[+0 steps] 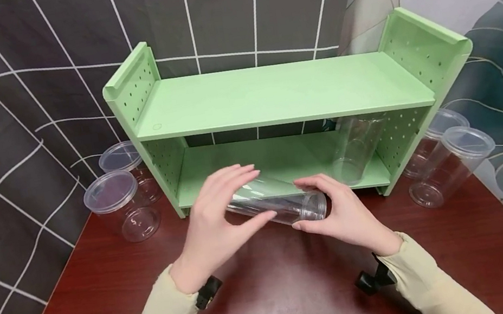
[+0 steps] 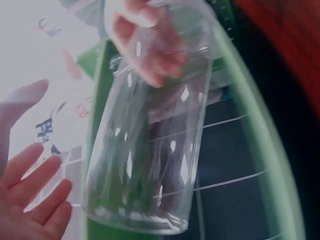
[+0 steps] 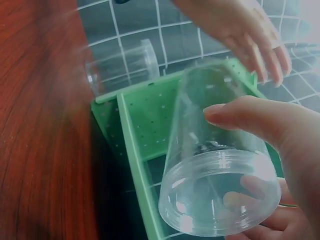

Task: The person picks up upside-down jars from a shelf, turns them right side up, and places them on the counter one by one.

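Note:
A clear plastic jar (image 1: 278, 202) lies tilted in the air in front of the green shelf's lower level. My right hand (image 1: 339, 209) grips it near its ringed rim end, with the thumb along one side and the fingers round the other, as the right wrist view shows. Around the jar's other end, my left hand (image 1: 214, 220) is spread, thumb apart from the fingers. In the left wrist view, a gap separates those left fingers (image 2: 37, 185) from the jar's wall (image 2: 145, 150).
A green two-level shelf (image 1: 271, 93) stands on the dark red table (image 1: 273, 296). Another tall clear jar (image 1: 359, 151) is at the right of its lower level. Two lidded jars (image 1: 111, 193) stand left of the shelf, and two taller lidded ones (image 1: 452, 163) stand right of it.

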`<act>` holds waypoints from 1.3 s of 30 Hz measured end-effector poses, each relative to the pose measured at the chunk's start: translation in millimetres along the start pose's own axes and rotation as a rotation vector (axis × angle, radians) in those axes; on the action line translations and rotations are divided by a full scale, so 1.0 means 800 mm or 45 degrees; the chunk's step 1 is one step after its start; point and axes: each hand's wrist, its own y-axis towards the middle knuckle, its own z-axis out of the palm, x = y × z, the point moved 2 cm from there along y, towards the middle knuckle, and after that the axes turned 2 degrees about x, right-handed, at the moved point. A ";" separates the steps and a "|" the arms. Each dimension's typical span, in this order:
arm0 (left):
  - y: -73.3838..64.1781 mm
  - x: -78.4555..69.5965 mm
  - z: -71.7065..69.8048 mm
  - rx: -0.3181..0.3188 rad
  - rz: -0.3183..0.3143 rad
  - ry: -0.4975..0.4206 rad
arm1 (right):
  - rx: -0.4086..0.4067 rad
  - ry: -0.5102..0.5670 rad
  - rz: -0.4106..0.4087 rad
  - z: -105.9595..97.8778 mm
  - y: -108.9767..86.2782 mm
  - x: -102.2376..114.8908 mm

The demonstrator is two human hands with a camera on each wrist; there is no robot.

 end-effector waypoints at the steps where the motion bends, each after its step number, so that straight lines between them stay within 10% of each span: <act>1: -0.003 0.003 0.004 0.062 -0.026 0.011 | -0.001 -0.001 0.000 0.000 0.000 0.001; 10: -0.038 0.027 0.034 0.406 -0.183 0.227 | -0.018 0.008 -0.006 -0.004 0.000 0.012; 27: -0.060 0.036 0.048 0.331 -0.223 0.257 | -0.030 0.085 -0.146 -0.019 0.005 0.056; 39: -0.069 0.047 0.032 0.259 -0.562 0.116 | -0.502 0.190 -0.092 -0.096 -0.001 0.050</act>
